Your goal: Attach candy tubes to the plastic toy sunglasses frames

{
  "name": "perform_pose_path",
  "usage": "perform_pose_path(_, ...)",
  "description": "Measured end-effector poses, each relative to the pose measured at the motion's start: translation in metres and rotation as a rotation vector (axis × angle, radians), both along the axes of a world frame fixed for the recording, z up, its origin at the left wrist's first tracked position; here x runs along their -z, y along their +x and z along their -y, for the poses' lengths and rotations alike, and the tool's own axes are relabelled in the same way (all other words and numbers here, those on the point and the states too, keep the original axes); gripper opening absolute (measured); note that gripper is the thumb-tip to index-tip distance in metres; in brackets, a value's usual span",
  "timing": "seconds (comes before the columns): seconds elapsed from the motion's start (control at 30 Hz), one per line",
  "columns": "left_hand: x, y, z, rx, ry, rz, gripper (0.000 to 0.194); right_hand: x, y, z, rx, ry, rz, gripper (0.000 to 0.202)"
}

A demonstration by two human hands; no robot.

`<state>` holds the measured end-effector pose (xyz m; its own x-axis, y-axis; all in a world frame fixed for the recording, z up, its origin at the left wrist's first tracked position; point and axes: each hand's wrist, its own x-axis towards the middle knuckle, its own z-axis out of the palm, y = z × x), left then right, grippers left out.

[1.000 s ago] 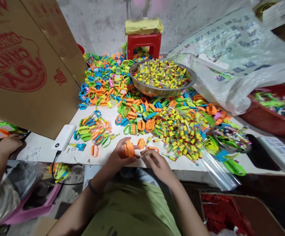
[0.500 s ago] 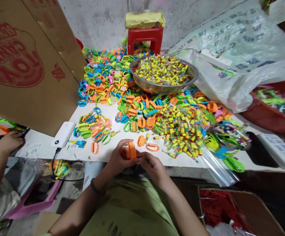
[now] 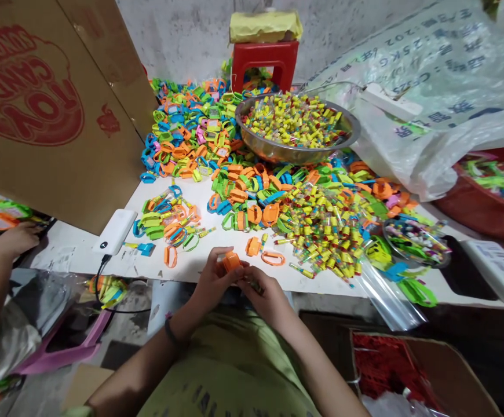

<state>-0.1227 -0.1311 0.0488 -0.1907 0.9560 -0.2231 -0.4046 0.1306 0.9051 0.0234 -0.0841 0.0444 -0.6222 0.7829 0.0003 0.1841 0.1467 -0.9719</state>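
Observation:
An orange toy watch (image 3: 232, 261) is gripped between the thumb and fingers of my left hand (image 3: 211, 284), just past the table's near edge. My right hand (image 3: 267, 294) is closed too, its fingertips pinching at the watch's lower right side; the palm side of those fingers is hidden. Beyond my hands lie an orange toy watch (image 3: 252, 247), a small yellow-capped candy tube (image 3: 263, 241) and an orange strap loop (image 3: 273, 258). Further right spreads a heap of candy tubes (image 3: 328, 231). To the left is a small pile of toy watches with tubes (image 3: 169, 217).
A metal bowl (image 3: 295, 153) of candy tubes stands on a large heap of toy watches (image 3: 191, 130). A cardboard box (image 3: 61, 104) rises at left beside a white power bank (image 3: 115, 231). Another person's hand (image 3: 19, 238) is far left. A plastic bag (image 3: 430, 87) and red basin (image 3: 473, 211) are right.
The orange toy watch has been tipped lower in my left hand, and my right fingertips have come in against it. The view has shifted slightly.

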Motion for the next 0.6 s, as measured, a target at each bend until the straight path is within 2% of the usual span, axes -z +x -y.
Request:
perform_pose_path(0.23,-0.004,0.004,0.000,-0.028,0.087,-0.014,0.048,-0.001,-0.005,0.007,0.098,-0.108,-0.085,0.020)
perform_pose_path(0.43,0.006,0.007,0.007,0.042,0.091,-0.108,0.041,-0.004,-0.001,0.001,0.064,-0.140,-0.067,0.026)
perform_pose_path(0.5,0.005,0.002,0.009,0.101,0.103,-0.281,0.038,-0.004,0.002,0.000,0.051,-0.176,-0.048,0.031)
perform_pose_path(0.6,-0.008,-0.013,0.009,0.164,0.163,-0.755,0.029,-0.007,0.010,-0.002,0.044,-0.187,-0.048,0.034)
